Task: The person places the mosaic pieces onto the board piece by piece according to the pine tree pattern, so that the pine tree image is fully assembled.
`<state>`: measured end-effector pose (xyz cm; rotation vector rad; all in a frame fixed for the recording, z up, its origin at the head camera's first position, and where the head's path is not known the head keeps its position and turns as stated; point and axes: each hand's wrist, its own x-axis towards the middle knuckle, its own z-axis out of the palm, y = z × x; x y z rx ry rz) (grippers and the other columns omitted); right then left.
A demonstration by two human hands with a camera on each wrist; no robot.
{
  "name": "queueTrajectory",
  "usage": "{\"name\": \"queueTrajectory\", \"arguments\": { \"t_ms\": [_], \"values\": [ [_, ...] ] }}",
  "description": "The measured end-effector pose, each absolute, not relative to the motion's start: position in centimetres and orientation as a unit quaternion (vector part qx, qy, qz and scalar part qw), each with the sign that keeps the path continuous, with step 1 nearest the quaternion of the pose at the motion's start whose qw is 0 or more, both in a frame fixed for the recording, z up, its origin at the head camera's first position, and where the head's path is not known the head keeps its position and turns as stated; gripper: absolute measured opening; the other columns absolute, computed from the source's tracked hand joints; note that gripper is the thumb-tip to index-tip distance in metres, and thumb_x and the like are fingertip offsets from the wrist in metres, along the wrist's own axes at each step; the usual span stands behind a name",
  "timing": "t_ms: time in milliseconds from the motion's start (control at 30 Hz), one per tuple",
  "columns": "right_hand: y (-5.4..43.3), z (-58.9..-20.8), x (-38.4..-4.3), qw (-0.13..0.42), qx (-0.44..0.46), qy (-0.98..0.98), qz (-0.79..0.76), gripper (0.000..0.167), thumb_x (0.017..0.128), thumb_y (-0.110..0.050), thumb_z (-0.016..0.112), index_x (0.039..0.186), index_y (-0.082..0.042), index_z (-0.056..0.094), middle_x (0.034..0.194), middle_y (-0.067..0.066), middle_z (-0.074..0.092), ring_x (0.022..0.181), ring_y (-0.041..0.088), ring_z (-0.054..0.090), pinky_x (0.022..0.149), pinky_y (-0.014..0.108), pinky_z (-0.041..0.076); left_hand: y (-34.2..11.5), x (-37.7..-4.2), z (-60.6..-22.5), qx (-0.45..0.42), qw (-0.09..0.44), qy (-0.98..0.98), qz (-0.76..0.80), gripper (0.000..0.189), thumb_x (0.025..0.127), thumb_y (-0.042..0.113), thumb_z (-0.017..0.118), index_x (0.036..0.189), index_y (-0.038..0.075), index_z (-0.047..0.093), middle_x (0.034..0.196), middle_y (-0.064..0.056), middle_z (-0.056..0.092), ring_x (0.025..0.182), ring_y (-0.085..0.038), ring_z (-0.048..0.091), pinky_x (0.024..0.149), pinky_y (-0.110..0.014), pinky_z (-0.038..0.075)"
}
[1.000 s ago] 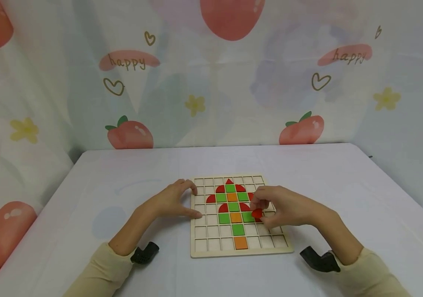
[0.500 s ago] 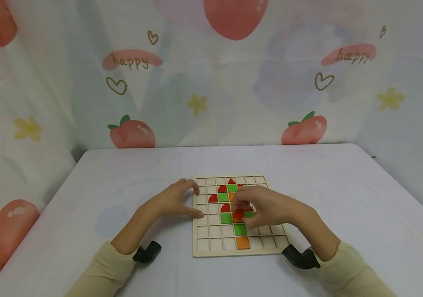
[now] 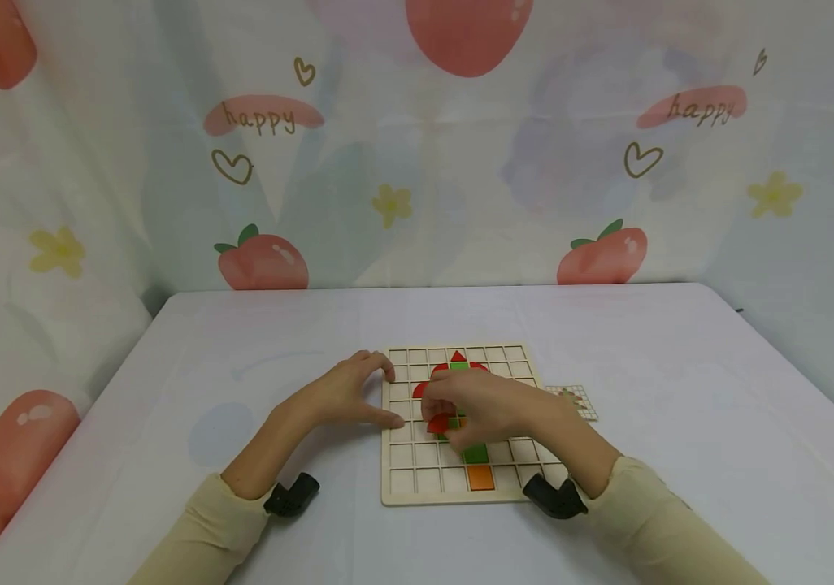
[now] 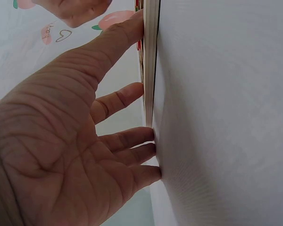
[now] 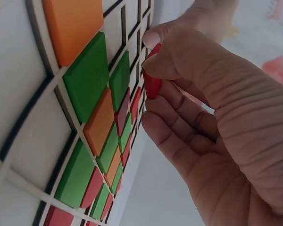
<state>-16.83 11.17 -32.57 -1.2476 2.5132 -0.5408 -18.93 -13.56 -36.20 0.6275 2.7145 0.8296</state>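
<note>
A wooden grid board (image 3: 402, 481) lies on the table, with green and orange square tiles and red shaped tiles set in its cells. My left hand (image 3: 344, 394) touches the board's left edge with spread fingers, its thumb on the rim in the left wrist view. Over the left middle of the board, my right hand (image 3: 486, 404) pinches a red tile (image 5: 153, 84) between thumb and fingers. The tile looks curved on one side and stands off the surface in the right wrist view. An orange tile (image 3: 480, 477) sits near the board's front edge. The right hand hides several tiles.
A small card (image 3: 587, 400) with a printed grid pattern lies right of the board, partly behind the right forearm. Black devices are worn at the left wrist (image 3: 293, 496) and right wrist (image 3: 554, 497). A patterned curtain (image 3: 432, 162) hangs behind the white table (image 3: 300, 317).
My right hand has moved left across the board with the red tile, from the right side to the left middle. The card at the right has come into sight. My left hand stays put.
</note>
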Motion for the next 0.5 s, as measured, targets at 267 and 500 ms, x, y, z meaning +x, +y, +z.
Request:
{"name": "queueTrajectory", "arguments": {
  "t_ms": [267, 500],
  "values": [
    [9.9, -33.0, -17.2, 0.157, -0.43, 0.875, -0.159, 0.022, 0.084, -0.006, 0.075, 0.101, -0.016, 0.067, 0.097, -0.009, 0.059, 0.09, 0.011, 0.054, 0.082, 0.026, 0.049, -13.6, -19.0, -36.1, 0.22, 0.119, 0.926, 0.283, 0.057, 0.077, 0.041, 0.091, 0.117, 0.02, 0.056, 0.138, -0.01, 0.052, 0.131, -0.03, 0.051, 0.108, -0.051, 0.044],
    [9.8, -33.3, -17.3, 0.168, -0.436, 0.868, -0.169, 0.016, 0.088, -0.006, 0.073, 0.1, -0.017, 0.071, 0.097, -0.011, 0.06, 0.091, 0.009, 0.055, 0.084, 0.026, 0.05, -13.6, -18.9, -36.0, 0.213, 0.122, 0.928, 0.28, 0.057, 0.077, 0.042, 0.09, 0.117, 0.021, 0.056, 0.141, -0.01, 0.051, 0.132, -0.03, 0.05, 0.108, -0.051, 0.044]
  ]
}}
